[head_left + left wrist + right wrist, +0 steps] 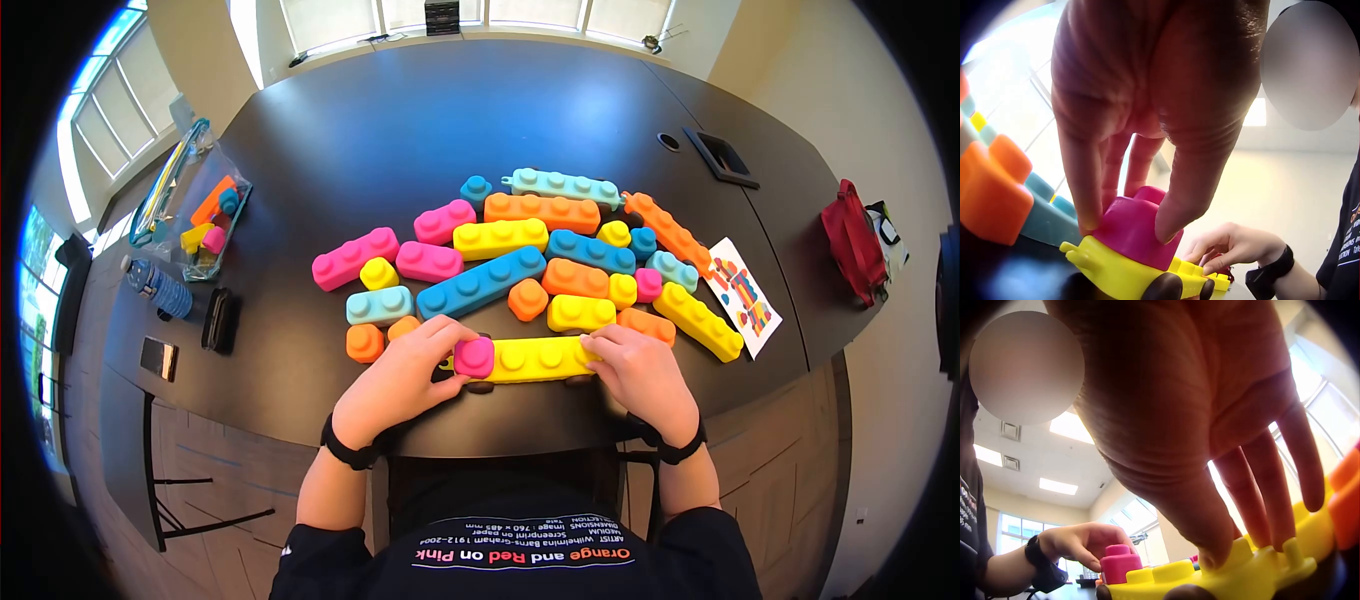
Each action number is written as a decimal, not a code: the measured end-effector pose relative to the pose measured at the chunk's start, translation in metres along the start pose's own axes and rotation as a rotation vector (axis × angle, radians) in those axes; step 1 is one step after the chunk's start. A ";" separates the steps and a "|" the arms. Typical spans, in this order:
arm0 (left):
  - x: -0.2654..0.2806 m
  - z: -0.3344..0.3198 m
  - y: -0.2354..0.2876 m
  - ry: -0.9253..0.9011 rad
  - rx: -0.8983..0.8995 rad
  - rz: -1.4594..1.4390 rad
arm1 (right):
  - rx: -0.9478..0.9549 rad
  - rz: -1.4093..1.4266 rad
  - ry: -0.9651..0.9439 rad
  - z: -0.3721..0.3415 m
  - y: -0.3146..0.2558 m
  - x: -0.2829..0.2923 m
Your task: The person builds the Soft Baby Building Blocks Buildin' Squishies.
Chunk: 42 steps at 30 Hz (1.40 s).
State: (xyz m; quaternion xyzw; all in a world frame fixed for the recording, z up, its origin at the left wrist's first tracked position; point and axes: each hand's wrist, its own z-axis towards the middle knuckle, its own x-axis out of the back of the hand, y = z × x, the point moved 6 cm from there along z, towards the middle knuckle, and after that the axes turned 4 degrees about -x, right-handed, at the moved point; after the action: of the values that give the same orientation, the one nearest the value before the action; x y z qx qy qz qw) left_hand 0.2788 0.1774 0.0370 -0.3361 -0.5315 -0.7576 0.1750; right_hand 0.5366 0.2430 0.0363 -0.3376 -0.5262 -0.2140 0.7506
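Observation:
Near the table's front edge lies a long yellow wheeled toy base (540, 360) with dark wheels and a hitch at its end. A small pink block (473, 357) sits on its left end. My left hand (402, 377) pinches that block between thumb and fingers; the left wrist view shows the block (1134, 232) down against the base. At the other end my right hand (648, 378) grips the base, thumb on the near side and fingers reaching over to the far side, as the right wrist view of the base (1210, 584) shows.
Several loose blocks lie just beyond, among them a long blue block (480, 283) and an orange one (528, 300). A picture card (742, 298) is at the right. To the left stand a water bottle (160, 287), a dark case (218, 320), a phone (158, 358) and a clear bag (215, 160).

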 end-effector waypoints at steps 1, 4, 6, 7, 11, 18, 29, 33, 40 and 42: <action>-0.001 -0.001 0.001 -0.001 -0.002 0.001 | -0.002 -0.002 -0.003 0.000 0.000 -0.001; -0.004 0.000 0.003 0.036 0.042 0.017 | 0.000 0.011 0.004 0.000 -0.001 -0.002; -0.007 0.003 0.003 0.093 0.032 0.117 | 0.020 0.019 0.016 0.000 -0.002 -0.003; -0.008 0.004 0.003 0.094 0.032 0.116 | 0.040 0.026 0.028 0.000 -0.003 -0.003; -0.010 0.005 0.001 0.116 0.070 0.161 | 0.037 0.023 0.016 0.001 -0.003 -0.002; -0.013 0.004 -0.003 0.096 0.063 0.181 | 0.031 0.012 0.016 0.000 -0.002 -0.004; 0.119 -0.020 -0.101 0.497 0.215 0.279 | 0.001 0.022 -0.007 0.000 -0.001 -0.003; 0.136 -0.030 -0.174 0.382 0.283 0.471 | 0.006 0.041 -0.018 0.001 -0.001 -0.003; 0.144 -0.034 -0.165 0.470 0.330 0.496 | 0.013 0.044 -0.052 0.001 0.003 -0.004; 0.142 -0.024 -0.123 0.567 0.256 0.459 | 0.019 0.098 -0.024 0.003 0.004 0.004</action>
State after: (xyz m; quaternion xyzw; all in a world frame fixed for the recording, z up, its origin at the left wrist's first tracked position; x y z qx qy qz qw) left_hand 0.0932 0.2140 0.0459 -0.1990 -0.4632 -0.6890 0.5207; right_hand 0.5383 0.2480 0.0396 -0.3585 -0.5200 -0.1680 0.7569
